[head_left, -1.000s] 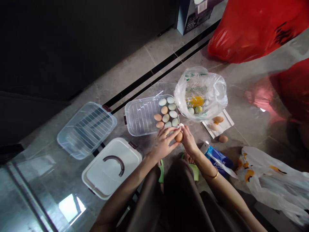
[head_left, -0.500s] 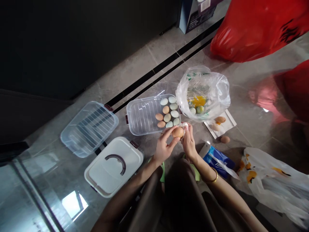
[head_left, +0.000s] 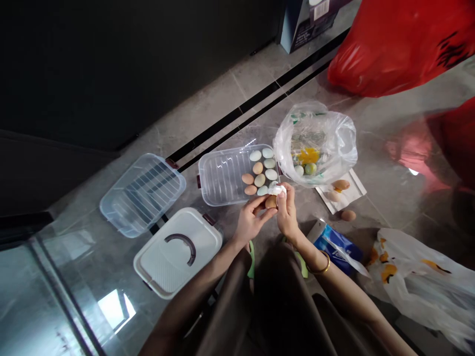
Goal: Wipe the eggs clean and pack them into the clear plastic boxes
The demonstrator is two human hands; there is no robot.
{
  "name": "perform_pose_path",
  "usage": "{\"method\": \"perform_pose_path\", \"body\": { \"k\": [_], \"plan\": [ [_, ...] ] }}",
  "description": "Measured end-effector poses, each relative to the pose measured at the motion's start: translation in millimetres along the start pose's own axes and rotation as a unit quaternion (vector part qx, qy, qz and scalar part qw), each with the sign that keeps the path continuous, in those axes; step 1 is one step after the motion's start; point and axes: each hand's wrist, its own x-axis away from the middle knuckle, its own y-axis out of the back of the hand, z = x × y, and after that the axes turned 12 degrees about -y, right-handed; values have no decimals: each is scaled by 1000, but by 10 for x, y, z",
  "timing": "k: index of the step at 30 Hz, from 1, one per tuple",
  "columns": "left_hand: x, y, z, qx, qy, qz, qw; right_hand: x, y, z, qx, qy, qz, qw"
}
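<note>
My left hand [head_left: 251,218] is closed around a brown egg [head_left: 271,201], just in front of a clear plastic container [head_left: 218,178]. My right hand [head_left: 288,212] pinches a crumpled white tissue [head_left: 277,189] against the egg's upper right side, hiding part of the shell. Inside the container, several pale green and brown eggs [head_left: 258,168] lie at the right end. Right behind my hands stands an open clear plastic bag [head_left: 337,148] with two greenish eggs [head_left: 310,169] and spilled yolk in it.
Cracked eggs [head_left: 340,185] lie on a white tissue sheet [head_left: 355,182], with a brown egg [head_left: 348,215] on the floor nearby. A blue tissue pack [head_left: 339,249], a yolk-smeared plastic bag [head_left: 419,282], and a red bag [head_left: 393,49] are at right. A white lid [head_left: 163,262] and second clear container [head_left: 143,195] are left.
The tissue has moved over the egg's top, covering more of it. My right hand has shifted slightly up and left against the egg. The whole view has shifted a little.
</note>
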Motion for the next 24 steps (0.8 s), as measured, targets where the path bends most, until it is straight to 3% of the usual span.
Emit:
{"method": "perform_pose_path", "body": {
  "k": [3,6,8,11,17,20,24],
  "plan": [
    [-1,52,2,-156,-104,17,982,-59,-43,32,-122,-151,3,981],
    [-17,69,39,-261,-194,44,945,-110,-13,49,-248,-345,51,904],
    [-28,57,71,-302,-229,35,925,-114,17,56,-299,-421,109,849],
    [-43,20,94,-333,-227,27,915,-80,39,49,-331,-419,150,832],
    [-134,55,-23,-333,-166,138,918,-60,57,12,-286,-383,104,872],
    [-195,139,-71,-325,-175,183,911,-92,110,49,-266,-391,110,874],
    [-225,194,-40,-297,-220,193,909,-117,164,55,-204,-420,141,873]
  ]
}}
